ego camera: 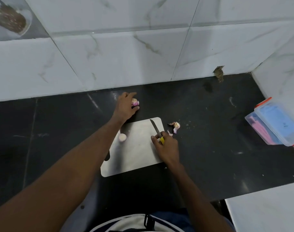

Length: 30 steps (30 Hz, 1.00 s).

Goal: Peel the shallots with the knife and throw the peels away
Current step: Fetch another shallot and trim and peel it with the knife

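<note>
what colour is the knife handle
Yellow: the knife handle shows between the fingers of the right hand in the head view.

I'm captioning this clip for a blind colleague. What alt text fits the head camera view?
A person's left hand reaches past a metal cutting board to grip an unpeeled shallot on the black counter, while the right hand holds a yellow-handled knife over the board. A peeled shallot sits on the board's left edge; peels lie to its right.

Single head-worn wide-angle view, looking forward and steeply down from above the dark counter [210, 164]. Cutting board [134, 153] near centre, tiled wall [109, 56] at 12 o'clock, plastic box [275, 124] at 3 o'clock.
</note>
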Available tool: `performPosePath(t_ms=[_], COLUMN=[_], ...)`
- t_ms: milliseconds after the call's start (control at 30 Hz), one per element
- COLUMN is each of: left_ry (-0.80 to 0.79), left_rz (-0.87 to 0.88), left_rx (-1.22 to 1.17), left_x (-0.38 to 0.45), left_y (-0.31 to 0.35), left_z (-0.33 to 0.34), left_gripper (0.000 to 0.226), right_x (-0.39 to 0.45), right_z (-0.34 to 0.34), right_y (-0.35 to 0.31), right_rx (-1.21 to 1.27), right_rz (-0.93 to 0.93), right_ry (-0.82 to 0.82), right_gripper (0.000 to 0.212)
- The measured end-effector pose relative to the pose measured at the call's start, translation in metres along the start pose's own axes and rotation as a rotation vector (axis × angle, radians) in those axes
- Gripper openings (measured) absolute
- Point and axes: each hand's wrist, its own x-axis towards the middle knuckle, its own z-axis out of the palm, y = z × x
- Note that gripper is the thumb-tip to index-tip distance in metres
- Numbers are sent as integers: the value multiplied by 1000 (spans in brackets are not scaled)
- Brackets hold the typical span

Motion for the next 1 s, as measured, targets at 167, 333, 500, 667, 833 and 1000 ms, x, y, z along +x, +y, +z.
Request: performPosePath(t_ms=[167,333,500,667,833,1000], left_ry=[34,-71,-146,-149,-136,-68], left_rz=[-34,28,16,-91,-149,-256], left_rx=[-113,-349,-387,-426,-493,-495], left_x=[-12,-74,-130,-159,-175,-182], left_y=[-4,23,39,40,44,51], left_z=[2,-12,-9,3,13,18], left_gripper=[40,42,46,43,38,36], right_x=[2,7,8,4,12,26], right_z=[-4,-6,0,-2,-10,-20], right_y=[5,-11,-28,-18,-9,-5], right_rx=[4,214,423,389,269,42], right_rz=[0,65,77,2,-32,-145], right_ry=[-35,25,-30,-106,-121,-147], right_gripper=[15,29,46,20,10,15])
